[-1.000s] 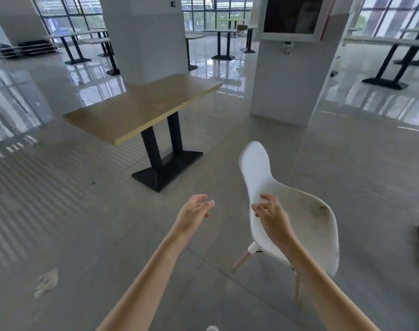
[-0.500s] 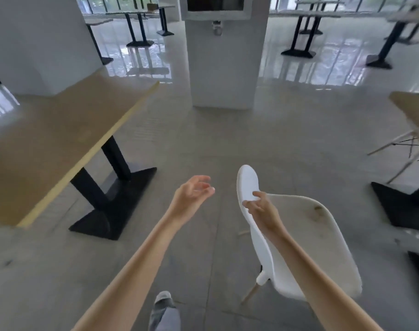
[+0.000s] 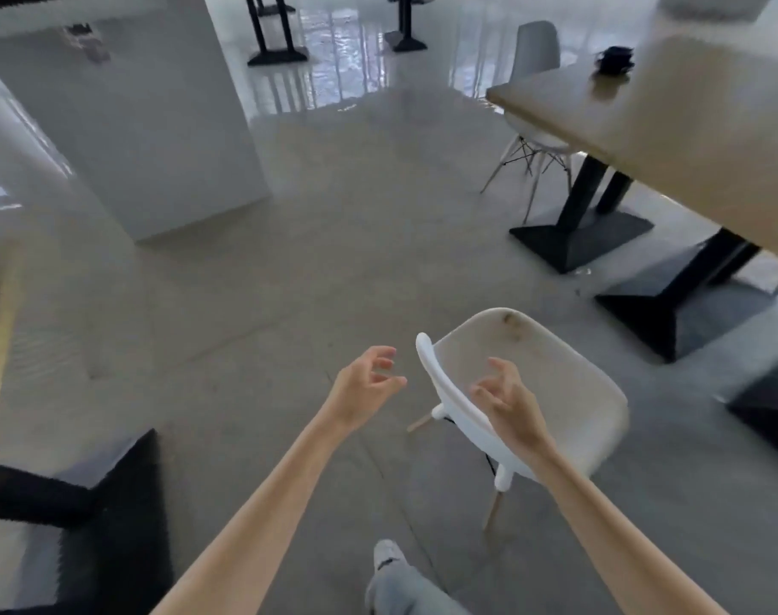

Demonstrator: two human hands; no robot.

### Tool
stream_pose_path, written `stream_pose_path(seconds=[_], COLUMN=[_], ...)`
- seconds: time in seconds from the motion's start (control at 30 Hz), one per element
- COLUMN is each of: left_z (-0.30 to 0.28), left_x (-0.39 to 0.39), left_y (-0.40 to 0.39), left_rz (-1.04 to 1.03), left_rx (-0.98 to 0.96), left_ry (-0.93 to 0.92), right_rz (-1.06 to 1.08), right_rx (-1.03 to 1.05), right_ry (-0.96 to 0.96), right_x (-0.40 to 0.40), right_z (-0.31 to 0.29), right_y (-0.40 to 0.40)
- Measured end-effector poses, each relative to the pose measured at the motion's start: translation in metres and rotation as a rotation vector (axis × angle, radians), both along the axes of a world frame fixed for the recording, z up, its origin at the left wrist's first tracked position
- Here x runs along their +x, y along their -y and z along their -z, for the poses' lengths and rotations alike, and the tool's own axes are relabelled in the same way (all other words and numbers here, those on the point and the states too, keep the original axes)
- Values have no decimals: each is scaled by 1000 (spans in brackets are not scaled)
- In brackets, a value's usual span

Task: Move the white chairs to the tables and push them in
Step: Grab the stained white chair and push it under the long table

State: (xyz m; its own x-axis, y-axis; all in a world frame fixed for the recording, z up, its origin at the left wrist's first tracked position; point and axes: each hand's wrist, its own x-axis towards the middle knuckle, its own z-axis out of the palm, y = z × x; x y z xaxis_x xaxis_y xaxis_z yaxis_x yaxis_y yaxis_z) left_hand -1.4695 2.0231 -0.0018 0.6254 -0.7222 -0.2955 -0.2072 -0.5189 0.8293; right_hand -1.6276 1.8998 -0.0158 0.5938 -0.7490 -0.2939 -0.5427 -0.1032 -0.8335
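A white shell chair [image 3: 551, 392] with wooden legs stands on the floor in front of me, its backrest edge turned toward me. My right hand [image 3: 507, 401] hovers just above that backrest edge with fingers spread, holding nothing. My left hand [image 3: 365, 386] is open in the air to the left of the chair, apart from it. A wooden table [image 3: 689, 135] on black pedestals stands at the upper right. A second white chair [image 3: 533, 82] sits tucked at its far side.
A white pillar [image 3: 125, 113] rises at the upper left. Another table's black base [image 3: 90, 512] and yellow edge lie at the lower left. A dark object [image 3: 615, 59] rests on the right table. My leg and shoe [image 3: 391, 565] show at the bottom.
The view has swung right, so the left table has slid out and the right table has come in. My right hand has lifted off the chair's backrest and spread its fingers.
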Motion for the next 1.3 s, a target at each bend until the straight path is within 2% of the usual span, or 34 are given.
stream_pose_path(seconds=[0.17, 0.27, 0.37, 0.6, 0.73, 0.87, 1.0, 1.13, 1.2, 1.3], left_z=[20, 31, 40, 54, 60, 69, 86, 96, 102, 106], left_x=[19, 33, 42, 48, 42, 38, 36, 38, 40, 43], left_y=[43, 68, 87, 124, 132, 129, 121, 133, 138, 142], left_rz=[271, 575, 793, 1160, 1335, 1424, 1462, 1465, 1482, 1517], left_rx=[51, 87, 96, 59, 110, 155, 164, -66, -160, -77], left_ry=[63, 251, 386, 621, 619, 691, 927, 1159, 1180, 1107], right_rz=[193, 297, 296, 267, 263, 213, 85, 131, 103, 91], right_rx=[28, 53, 70, 54, 46, -130, -371, -457, -468, -509], right_ry=[13, 0, -50, -168, -238, -425, -754, -826, -887, -933], right_x=[6, 9, 13, 15, 9, 8, 18, 28, 30, 31], right_z=[14, 26, 36, 46, 46, 54, 76, 89, 90, 94], right_y=[10, 21, 24, 18, 4, -13, -27, -22, -17, -11])
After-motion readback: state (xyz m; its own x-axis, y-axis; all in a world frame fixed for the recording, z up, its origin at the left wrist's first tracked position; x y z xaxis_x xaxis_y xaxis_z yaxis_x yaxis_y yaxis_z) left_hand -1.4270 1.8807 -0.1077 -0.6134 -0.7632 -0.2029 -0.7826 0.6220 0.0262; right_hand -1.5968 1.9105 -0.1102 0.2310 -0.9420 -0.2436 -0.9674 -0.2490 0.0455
